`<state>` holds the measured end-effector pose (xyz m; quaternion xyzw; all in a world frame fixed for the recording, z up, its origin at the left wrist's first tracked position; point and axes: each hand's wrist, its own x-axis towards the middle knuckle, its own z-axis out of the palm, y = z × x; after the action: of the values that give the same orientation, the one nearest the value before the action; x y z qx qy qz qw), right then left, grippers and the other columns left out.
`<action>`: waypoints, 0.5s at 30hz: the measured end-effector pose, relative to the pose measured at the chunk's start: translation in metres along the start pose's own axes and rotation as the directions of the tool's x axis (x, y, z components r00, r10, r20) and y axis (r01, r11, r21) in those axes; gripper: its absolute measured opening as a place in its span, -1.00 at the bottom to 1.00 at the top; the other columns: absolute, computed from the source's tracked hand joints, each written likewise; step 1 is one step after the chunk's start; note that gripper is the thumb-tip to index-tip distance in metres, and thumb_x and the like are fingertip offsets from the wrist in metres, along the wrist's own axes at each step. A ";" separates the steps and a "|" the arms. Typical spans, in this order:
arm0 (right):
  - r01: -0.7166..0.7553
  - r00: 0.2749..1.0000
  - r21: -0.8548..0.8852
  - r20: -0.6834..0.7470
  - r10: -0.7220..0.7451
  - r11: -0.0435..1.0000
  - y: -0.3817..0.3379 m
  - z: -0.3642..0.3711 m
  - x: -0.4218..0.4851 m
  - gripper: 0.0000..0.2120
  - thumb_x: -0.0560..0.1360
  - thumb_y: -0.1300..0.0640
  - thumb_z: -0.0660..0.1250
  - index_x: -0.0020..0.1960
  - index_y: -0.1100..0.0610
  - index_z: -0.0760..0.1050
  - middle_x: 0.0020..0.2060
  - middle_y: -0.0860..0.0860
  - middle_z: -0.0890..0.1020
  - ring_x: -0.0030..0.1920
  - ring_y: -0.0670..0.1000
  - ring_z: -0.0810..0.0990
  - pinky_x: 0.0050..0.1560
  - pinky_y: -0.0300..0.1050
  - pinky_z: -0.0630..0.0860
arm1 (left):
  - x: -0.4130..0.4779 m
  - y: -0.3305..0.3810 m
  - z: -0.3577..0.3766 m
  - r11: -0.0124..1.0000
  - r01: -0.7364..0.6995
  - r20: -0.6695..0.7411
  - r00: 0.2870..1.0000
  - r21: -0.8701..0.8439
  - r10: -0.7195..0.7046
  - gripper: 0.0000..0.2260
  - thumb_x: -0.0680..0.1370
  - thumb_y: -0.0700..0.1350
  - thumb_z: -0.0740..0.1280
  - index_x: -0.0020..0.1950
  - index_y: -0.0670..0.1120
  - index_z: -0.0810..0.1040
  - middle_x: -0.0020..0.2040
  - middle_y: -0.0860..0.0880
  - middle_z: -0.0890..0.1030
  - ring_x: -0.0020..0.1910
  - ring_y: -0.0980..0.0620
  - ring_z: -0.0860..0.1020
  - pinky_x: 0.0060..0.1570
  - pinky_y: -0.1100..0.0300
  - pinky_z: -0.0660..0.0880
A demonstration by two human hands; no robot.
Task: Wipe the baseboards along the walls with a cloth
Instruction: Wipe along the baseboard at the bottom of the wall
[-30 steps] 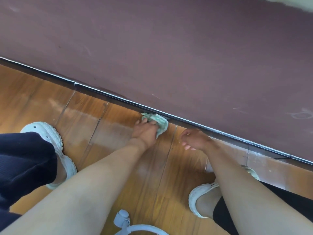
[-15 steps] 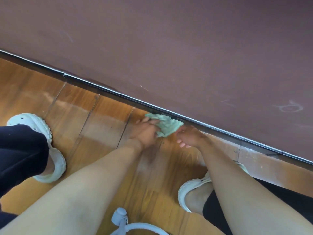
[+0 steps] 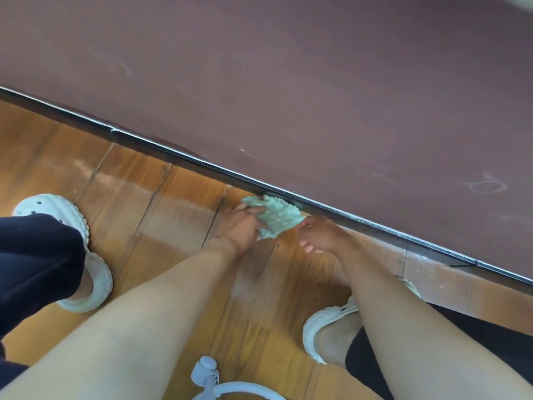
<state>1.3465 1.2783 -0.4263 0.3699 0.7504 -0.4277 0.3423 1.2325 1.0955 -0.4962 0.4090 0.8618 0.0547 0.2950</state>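
Maroon wall, scribbles; cloth at baseboard
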 end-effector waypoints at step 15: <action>0.052 0.998 -0.005 -0.020 -0.052 0.999 -0.020 0.013 0.008 -0.77 0.58 0.17 0.14 0.09 0.17 0.55 -0.07 0.11 0.71 -0.11 0.04 0.73 0.00 -0.02 0.62 | 0.004 -0.027 -0.015 0.696 0.324 -0.175 0.821 -0.641 -0.543 -0.80 0.53 0.03 0.32 0.01 -0.08 0.60 -0.05 -0.07 0.69 -0.08 -0.09 0.63 0.02 0.09 0.59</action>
<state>1.3278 1.2619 -0.4306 0.3539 0.7641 -0.4309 0.3245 1.2044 1.0830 -0.4944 0.0624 0.9125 0.3165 0.2516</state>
